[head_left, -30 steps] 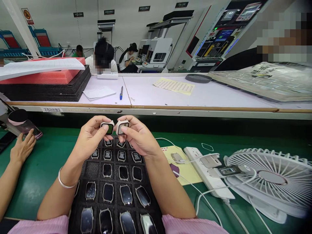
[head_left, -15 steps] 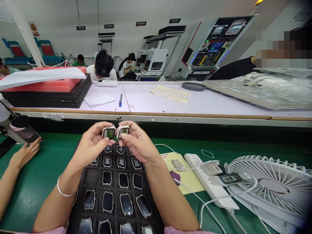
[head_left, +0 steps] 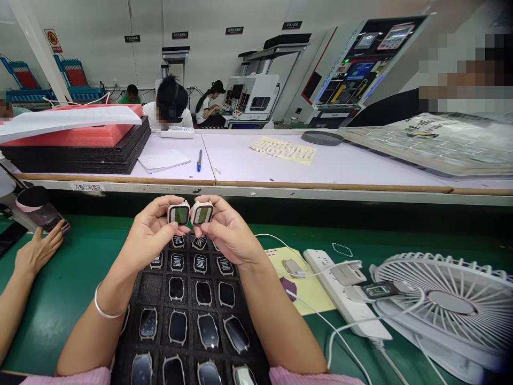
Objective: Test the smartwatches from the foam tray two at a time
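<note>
My left hand [head_left: 154,230] pinches a strapless smartwatch [head_left: 179,214] between thumb and fingers, its lit screen showing green and white. Close beside it, my right hand [head_left: 228,230] grips a second smartwatch [head_left: 202,214] with a similar lit screen. Both are held side by side over the far end of a black foam tray [head_left: 150,289]. Rows of strapless watches lie in the tray's pockets; the far rows have white text on their screens, while nearer ones, such as the watch [head_left: 178,327], are dark. My forearms hide the tray's sides.
Right of the tray are a yellow sheet [head_left: 316,305], a white power strip [head_left: 348,299] with cables, and a white fan [head_left: 449,305]. At left, another person's hand [head_left: 38,251] touches a dark cup [head_left: 40,211]. A raised shelf [head_left: 236,171] holds foam stacks, papers and a pen [head_left: 199,160].
My right thumb has slid down off its watch's screen, showing more of it. Both watches remain side by side in nearly the same spot. The camera view has shifted slightly.
</note>
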Demonstrator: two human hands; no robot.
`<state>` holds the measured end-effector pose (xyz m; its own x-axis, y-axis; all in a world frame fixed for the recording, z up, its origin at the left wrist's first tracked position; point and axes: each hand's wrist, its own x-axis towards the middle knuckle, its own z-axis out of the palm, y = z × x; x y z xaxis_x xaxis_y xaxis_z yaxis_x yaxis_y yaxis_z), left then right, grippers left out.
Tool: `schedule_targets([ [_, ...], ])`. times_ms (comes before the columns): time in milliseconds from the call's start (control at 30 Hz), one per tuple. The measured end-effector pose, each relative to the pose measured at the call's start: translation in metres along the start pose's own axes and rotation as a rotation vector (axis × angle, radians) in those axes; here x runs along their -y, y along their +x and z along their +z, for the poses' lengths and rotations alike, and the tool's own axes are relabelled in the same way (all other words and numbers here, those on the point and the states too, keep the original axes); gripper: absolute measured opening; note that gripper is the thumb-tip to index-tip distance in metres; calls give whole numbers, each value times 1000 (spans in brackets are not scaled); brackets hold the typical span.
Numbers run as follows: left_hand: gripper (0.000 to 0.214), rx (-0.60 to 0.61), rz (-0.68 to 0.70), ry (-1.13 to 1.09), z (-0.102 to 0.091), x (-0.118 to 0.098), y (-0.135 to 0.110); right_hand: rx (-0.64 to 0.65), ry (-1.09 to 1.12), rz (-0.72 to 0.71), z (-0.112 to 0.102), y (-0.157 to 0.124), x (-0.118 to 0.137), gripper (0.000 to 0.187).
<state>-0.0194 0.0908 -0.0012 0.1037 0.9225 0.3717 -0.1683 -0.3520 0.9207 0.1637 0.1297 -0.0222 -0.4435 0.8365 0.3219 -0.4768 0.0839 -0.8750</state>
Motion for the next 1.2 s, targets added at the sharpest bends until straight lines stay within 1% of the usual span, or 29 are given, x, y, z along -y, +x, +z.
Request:
schedule_targets([
  [133,29,3,-5,-1,-1,1,0,-2,47,20,-1,1,0,34],
  [233,20,1,-17,-17,-2,2,1,1,94,42,-1,1,0,33],
  [300,19,-18,-27,-27,-2,2,1,5,94,48,0,1,0,32],
  [400,21,-46,-39,-40,-2,2,1,8,92,48,0,0,0,31],
  [533,25,-49,-36,-55,-2,1,1,27,112,57,-1,0,0,35],
  [867,40,12,35,-45,-5,5,2,22,69,64,-2,-4,4,54],
  [1067,49,33,62,-47,-4,8,3,35,76,34,-1,-1,3,55],
  [1133,51,33,45,-32,-3,6,2,13,52,26,-2,0,2,51],
  [1200,50,38,12,-11,-1,4,1,-24,28,21,-2,1,1,42],
])
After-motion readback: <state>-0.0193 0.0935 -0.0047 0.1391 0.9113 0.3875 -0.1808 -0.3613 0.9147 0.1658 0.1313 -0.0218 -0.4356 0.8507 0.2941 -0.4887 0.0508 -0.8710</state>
